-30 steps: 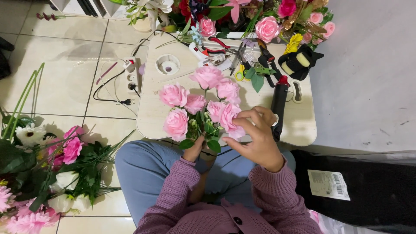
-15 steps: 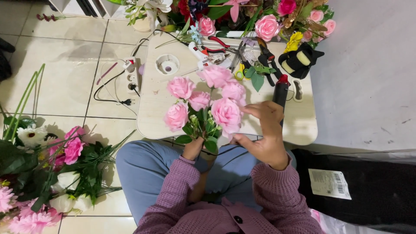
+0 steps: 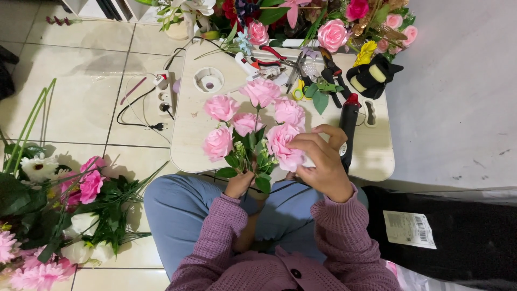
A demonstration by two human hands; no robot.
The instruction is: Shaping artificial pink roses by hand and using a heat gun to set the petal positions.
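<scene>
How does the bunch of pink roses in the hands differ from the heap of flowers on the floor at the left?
The bunch of pink fabric roses is one colour, held upright over the small pale table; left hand grips the stems, right hand touches a bloom. The mixed heap of pink and white flowers lies loose on the tiles. Both have green leaves.

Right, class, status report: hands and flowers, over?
Left hand grips pink artificial rose bunch by stems. Right hand touching one bloom. Black glue gun beside it.

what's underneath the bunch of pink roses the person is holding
Beneath the bunch of pink fabric roses lies the pale low table top. The left hand grips the stems from below; the right hand covers one bloom's side. The stem ends are hidden.
</scene>
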